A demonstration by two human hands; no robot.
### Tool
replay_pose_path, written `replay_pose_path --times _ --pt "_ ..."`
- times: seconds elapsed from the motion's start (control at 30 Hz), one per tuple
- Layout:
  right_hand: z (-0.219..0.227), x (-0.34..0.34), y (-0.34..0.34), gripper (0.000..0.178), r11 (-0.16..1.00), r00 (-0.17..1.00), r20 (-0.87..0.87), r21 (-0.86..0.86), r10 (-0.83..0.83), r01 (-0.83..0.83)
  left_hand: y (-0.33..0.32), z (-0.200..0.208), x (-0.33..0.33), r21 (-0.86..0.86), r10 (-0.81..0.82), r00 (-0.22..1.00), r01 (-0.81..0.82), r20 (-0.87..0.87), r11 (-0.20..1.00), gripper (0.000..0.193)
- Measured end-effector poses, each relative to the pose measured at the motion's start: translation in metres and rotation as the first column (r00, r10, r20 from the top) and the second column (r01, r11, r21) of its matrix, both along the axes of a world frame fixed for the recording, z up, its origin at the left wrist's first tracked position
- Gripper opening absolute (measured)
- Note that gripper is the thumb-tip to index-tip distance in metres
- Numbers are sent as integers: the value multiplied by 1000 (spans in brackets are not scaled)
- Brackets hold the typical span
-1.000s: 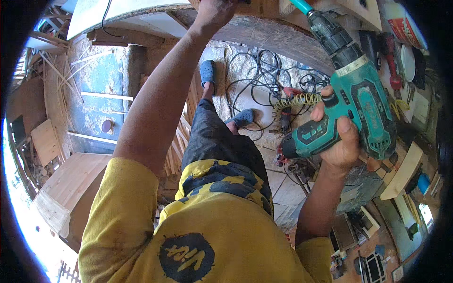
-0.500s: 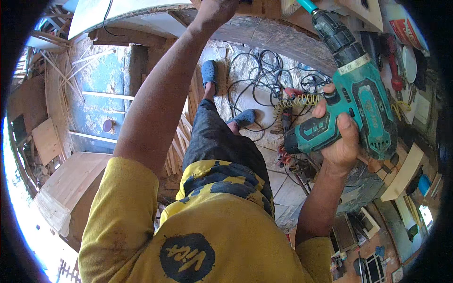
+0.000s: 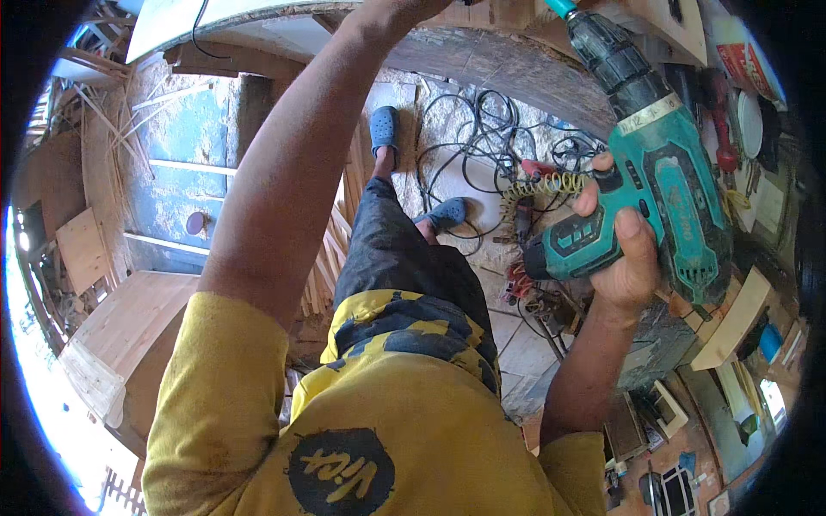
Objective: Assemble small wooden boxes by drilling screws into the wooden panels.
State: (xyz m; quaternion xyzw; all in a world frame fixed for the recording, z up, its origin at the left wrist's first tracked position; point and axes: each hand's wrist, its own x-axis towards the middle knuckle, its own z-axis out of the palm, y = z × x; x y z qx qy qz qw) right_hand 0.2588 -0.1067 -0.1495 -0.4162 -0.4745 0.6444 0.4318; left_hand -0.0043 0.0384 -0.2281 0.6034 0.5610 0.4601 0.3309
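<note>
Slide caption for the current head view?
Right hand gripping a teal drill; left hand partly cut off at the top edge.

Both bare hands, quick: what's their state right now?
Left hand: cut off at the top edge; cannot be told.
Right hand: closed, holding a teal and black pistol-shaped power drill.

Left camera of head-worn pair, wide fisheye, looking steeply down my own front. Close under lens: yellow short-sleeved cloth shirt [image 3: 456, 417]. Blue perforated clogs [image 3: 383, 129] well below. My right hand [image 3: 635, 249], with green-and-black cordless drill [image 3: 681, 202], toward right side; left hand [image 3: 418, 7] cut by top edge. Straight lines bend near rim.
</note>
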Motion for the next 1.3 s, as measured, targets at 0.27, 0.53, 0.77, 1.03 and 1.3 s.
replay_pose_path --times 0.27,0.53,0.77,1.03,1.3 --pt "-1 1 0 54 999 1000 8 19 -28 28 3 0 4 51 -89 974 80 209 995 8" --pt "-5 1 -4 46 997 997 67 -52 -47 51 -2 7 12 133 -35 989 16 142 991 11" --pt "-5 -3 -7 44 983 988 -76 -138 -135 124 2 -10 5 -12 -81 980 84 180 996 6" --pt "-9 -4 -8 28 982 988 69 -118 -141 148 7 -16 0 -12 108 935 -119 -339 993 10" --pt "-6 -8 -1 33 988 991 14 -79 -130 130 12 -35 -14 338 247 562 62 -790 939 10"
